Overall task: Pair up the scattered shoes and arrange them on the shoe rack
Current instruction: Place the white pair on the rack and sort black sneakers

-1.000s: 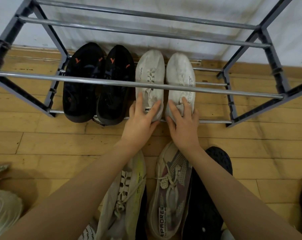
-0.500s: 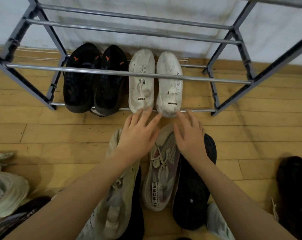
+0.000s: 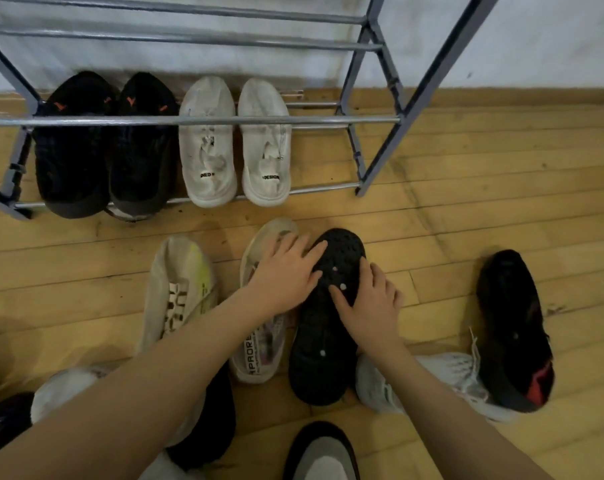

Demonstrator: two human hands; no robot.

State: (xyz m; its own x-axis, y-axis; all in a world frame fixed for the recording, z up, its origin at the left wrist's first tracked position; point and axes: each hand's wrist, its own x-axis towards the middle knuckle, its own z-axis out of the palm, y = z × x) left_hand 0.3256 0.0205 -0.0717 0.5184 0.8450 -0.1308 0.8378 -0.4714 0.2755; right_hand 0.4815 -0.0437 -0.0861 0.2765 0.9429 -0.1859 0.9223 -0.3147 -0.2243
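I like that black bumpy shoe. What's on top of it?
Both hands: the left hand and the right hand rest on the black shoe. It lies sole up, so its top faces the wooden floor, hidden.

Rack frame [image 3: 375, 140] grey metal. Racked pair [image 3: 104, 147] black, orange marks; second pair [image 3: 236, 143] white. Floor [image 3: 484, 174] yellow-brown wood planks. Perforated shoe [image 3: 328, 341] black.

The left white shoe [image 3: 208, 147] on the rack shows "NED" on its heel tab, the right white shoe [image 3: 266, 143] shows "DESIGN". The grey shoe [image 3: 259, 355] on the floor shows "APRORE", the last letters unclear.
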